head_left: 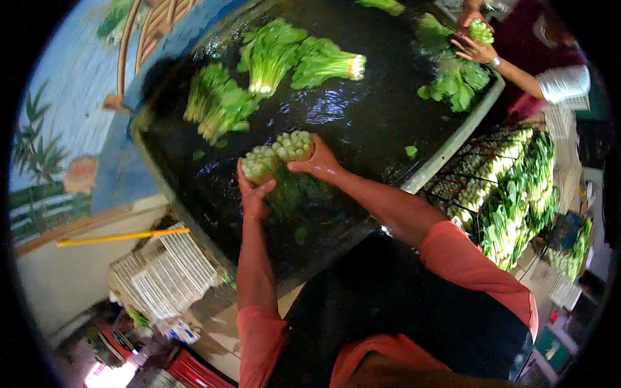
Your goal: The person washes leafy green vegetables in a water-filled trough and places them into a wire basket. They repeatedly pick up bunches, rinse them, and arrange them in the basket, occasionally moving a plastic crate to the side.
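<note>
Water fills a big dark washing tub in front of me, seen from my own head looking down. My left hand is closed around the base of one bunch of leafy greens, cut stem ends pointing up toward me, leaves hanging down into the water. My right hand grips a second bunch the same way, fingers wrapped round the stems. The two bunches touch each other, side by side, just above the water near my edge of the tub.

Further out, four more bunches float loose: two to the left, two toward the middle. A small leaf scrap drifts to the right. Across the tub, another person's hands hold a bunch of their own above a heap of greens in the water.

To my right stands a dark crate packed with washed bunches in rows, stem ends up. To my left, below the tub, lies a white plastic crate.

I judge the step in hand to be rinsing these two bunches, leaves under water. The next move would likely call for keeping a firm hold on both bases, lifting them so water drains off, and carrying them right to the crate, stems upward like the rest.
</note>
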`<act>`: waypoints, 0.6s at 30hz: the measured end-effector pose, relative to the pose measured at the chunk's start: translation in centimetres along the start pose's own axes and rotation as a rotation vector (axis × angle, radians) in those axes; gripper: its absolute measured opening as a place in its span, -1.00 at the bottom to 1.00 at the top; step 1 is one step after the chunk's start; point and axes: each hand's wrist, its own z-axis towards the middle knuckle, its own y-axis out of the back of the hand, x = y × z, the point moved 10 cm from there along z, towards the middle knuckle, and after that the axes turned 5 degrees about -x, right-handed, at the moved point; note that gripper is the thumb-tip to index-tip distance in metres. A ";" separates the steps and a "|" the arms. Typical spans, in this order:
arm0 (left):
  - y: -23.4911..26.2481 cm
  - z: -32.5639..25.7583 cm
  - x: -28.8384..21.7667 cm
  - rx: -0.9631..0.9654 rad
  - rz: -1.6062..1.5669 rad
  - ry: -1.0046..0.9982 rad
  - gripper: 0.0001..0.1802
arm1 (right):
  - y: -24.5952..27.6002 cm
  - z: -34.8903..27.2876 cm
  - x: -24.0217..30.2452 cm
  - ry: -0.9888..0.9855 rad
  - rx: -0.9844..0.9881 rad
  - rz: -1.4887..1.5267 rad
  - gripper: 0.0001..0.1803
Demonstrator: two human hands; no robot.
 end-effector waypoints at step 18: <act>-48.0 -14.4 -13.5 0.842 0.206 -0.177 -0.02 | 43.2 -30.0 28.8 0.572 -0.617 0.021 0.01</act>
